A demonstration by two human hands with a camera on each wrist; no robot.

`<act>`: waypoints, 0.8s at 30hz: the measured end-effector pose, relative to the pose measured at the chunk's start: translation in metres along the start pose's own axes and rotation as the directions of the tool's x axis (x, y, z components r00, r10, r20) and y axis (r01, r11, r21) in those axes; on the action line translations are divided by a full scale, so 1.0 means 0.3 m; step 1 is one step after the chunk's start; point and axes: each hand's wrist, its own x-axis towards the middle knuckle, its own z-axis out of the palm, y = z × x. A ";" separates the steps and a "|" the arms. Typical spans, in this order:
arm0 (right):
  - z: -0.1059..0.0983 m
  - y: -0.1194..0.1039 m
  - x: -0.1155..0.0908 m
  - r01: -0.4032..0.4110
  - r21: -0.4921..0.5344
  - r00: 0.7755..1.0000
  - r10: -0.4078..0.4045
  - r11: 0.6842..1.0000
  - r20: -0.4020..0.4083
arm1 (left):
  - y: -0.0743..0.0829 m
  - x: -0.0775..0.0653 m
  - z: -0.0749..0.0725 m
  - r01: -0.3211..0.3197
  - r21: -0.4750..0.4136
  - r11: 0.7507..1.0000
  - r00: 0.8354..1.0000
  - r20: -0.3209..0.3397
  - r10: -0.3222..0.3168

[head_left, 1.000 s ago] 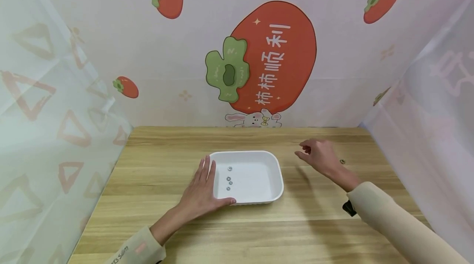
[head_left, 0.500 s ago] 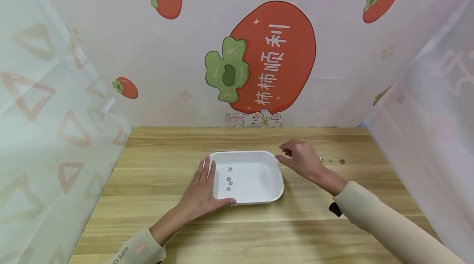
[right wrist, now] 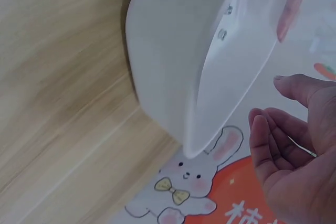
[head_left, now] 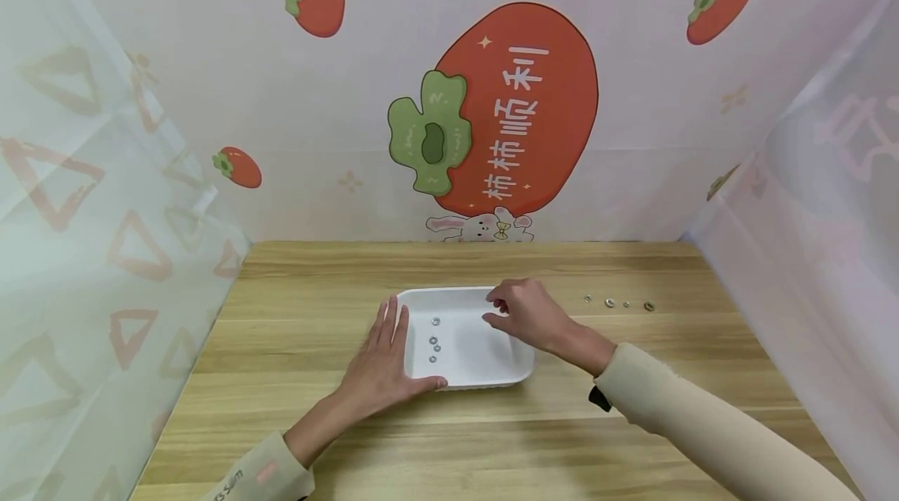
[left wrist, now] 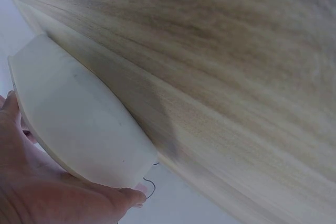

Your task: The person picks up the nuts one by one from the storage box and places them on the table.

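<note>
My left hand [head_left: 379, 364] rests on the left end of a white tray [head_left: 477, 385], fingers along its left rim and thumb at the front left corner. In the left wrist view the left hand [left wrist: 58, 187] lies against the tray's outer wall [left wrist: 89, 119]. Several small metal nuts [head_left: 432, 340] lie inside, towards the left. Over the right part of the tray hovers my right hand [head_left: 530, 315]. In the right wrist view the right hand [right wrist: 299, 135] has loosely bent fingers, the thumb apart from them, and nothing shows between.
Right of the tray, several metal nuts of differing sizes lie in a row on the wooden table [head_left: 393, 454], the darkest nut [head_left: 649, 306] at the far right. A printed cloth wall [head_left: 337, 111] stands behind the table, with cloth at both sides.
My right hand has moved left from above the row of nuts to over the tray, uncovering the nuts on the table. The left hand and the nuts in the tray stay put.
</note>
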 end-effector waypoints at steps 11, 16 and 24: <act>0.065 -0.056 0.030 0.022 0.016 0.995 -0.023 1.000 0.092 | 0.000 -0.001 -0.003 0.004 0.008 1.000 1.000 0.006 -0.004; 0.097 -0.065 0.044 0.041 0.016 0.992 -0.043 0.999 0.122 | 0.001 -0.002 -0.007 0.007 0.013 1.000 1.000 0.015 -0.007; 0.148 -0.075 0.068 0.044 0.066 0.982 -0.055 0.997 0.182 | 0.002 -0.001 -0.007 0.000 0.020 1.000 1.000 0.018 0.000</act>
